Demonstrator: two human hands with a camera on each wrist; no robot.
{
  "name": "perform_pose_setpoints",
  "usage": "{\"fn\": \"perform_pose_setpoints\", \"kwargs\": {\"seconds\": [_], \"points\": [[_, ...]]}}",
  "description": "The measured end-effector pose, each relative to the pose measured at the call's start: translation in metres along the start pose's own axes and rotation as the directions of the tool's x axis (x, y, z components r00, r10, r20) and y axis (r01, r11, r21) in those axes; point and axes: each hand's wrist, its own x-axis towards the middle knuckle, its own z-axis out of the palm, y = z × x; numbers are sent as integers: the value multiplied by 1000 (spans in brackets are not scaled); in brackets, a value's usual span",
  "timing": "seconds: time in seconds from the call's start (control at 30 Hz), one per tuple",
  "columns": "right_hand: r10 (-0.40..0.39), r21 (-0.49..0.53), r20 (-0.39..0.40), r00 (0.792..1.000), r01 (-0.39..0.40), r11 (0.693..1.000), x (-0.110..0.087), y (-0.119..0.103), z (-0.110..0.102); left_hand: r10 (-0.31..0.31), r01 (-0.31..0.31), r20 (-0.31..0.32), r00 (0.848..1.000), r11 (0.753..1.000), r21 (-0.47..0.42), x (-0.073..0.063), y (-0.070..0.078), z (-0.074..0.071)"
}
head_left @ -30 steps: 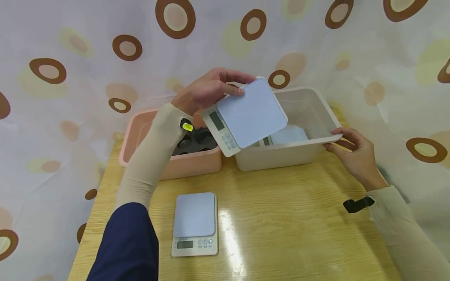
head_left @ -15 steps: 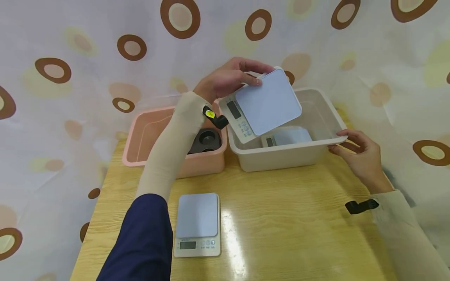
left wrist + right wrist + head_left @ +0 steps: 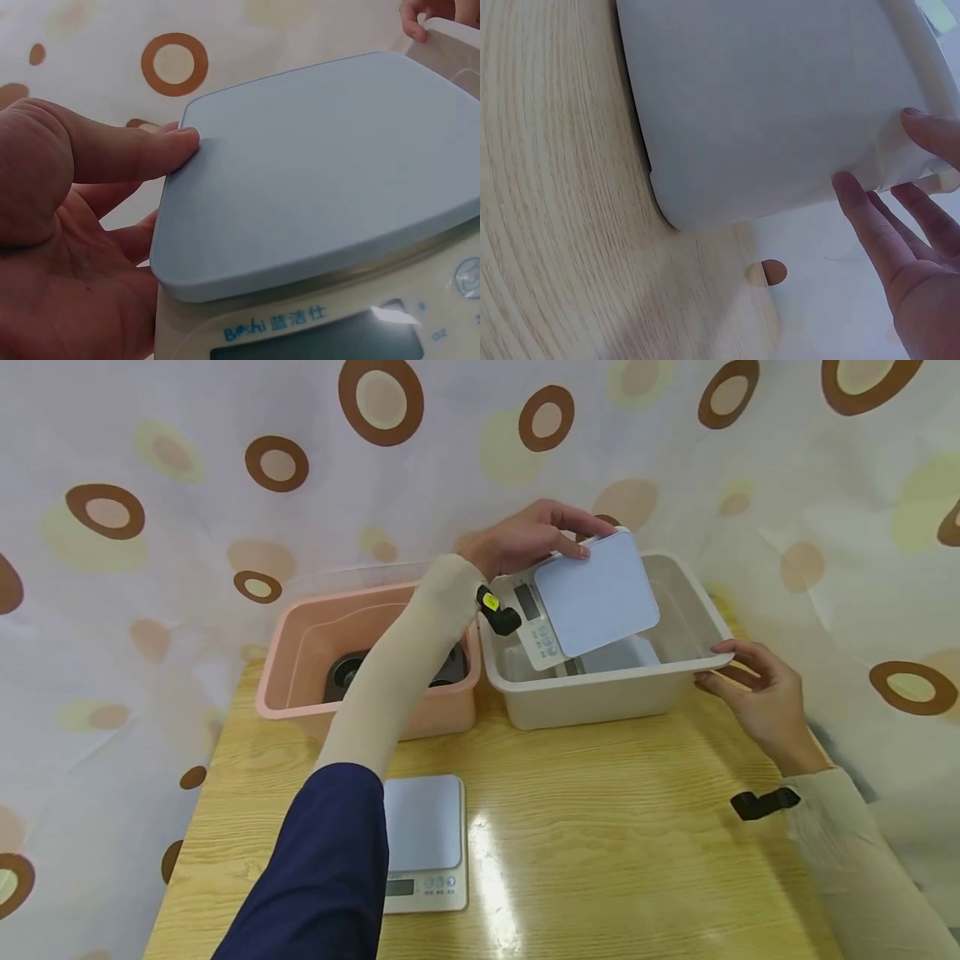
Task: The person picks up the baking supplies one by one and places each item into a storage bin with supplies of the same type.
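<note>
My left hand (image 3: 525, 539) pinches a kitchen scale (image 3: 600, 597) by its upper edge, thumb on the blue-grey weighing plate and fingers behind. The scale hangs tilted over the white plastic bin (image 3: 585, 703), its display and buttons toward the lower left. In the left wrist view, the thumb presses the plate's edge above the dark display (image 3: 322, 343). Partly hidden behind it, a second scale (image 3: 626, 653) lies inside the bin. At the bin's front right corner, my right hand (image 3: 768, 706) holds the rim between thumb and fingers. The right wrist view shows the bin's outer wall (image 3: 765, 112) beside those fingers.
A pink bin (image 3: 405, 722) stands left of the white one, holding a dark muffin pan (image 3: 339, 677) partly covered by my left sleeve. Another kitchen scale (image 3: 423, 827) lies on the wooden table (image 3: 600, 827) in front. A patterned curtain (image 3: 450, 468) hangs behind.
My left hand has carried the scale rightward, from between the two bins to over the white bin, rising and then dipping slightly. My right hand stays at the bin's corner.
</note>
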Motion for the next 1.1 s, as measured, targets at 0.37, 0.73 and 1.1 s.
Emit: {"fn": "perform_pose_setpoints", "kwargs": {"seconds": [0.37, 0.73, 1.1], "points": [[-25, 40, -6, 1000, 25, 999, -2, 0, 0, -77, 78, 17, 997, 996, -47, 26, -19, 19], [-25, 38, -13, 1000, 25, 999, -3, 2, 4, -57, 55, 88, 994, 998, 24, 43, -47, 51], [-29, 33, -8, 1000, 30, 999, -2, 3, 1, -241, 76, 313, 918, 886, 458, 44, -48, 64]]}}
